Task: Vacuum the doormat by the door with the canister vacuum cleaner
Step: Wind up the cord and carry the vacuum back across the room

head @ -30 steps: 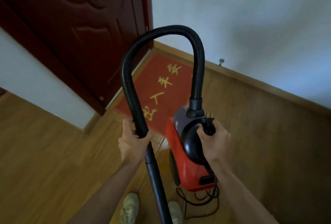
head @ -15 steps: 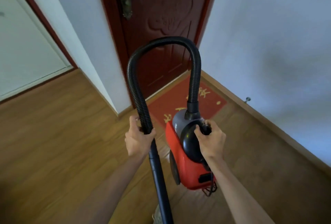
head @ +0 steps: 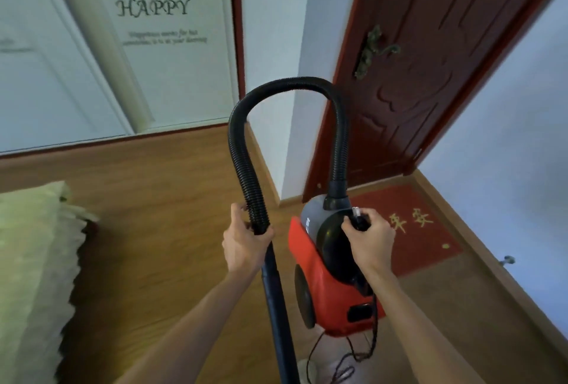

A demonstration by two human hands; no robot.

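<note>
- Two bare hands were busy at frame centre: left hand (head: 244,245) was wrapped round the black ribbed hose (head: 246,168) where it met the wand.
- Right hand (head: 368,240) was clenched on the black carry handle atop the red canister vacuum cleaner (head: 332,285), w/ the plug pinched too.
- Red rectangular doormat w/ yellow characters (head: 412,230) lay right of centre, at the dark red wooden door (head: 415,76).
</note>
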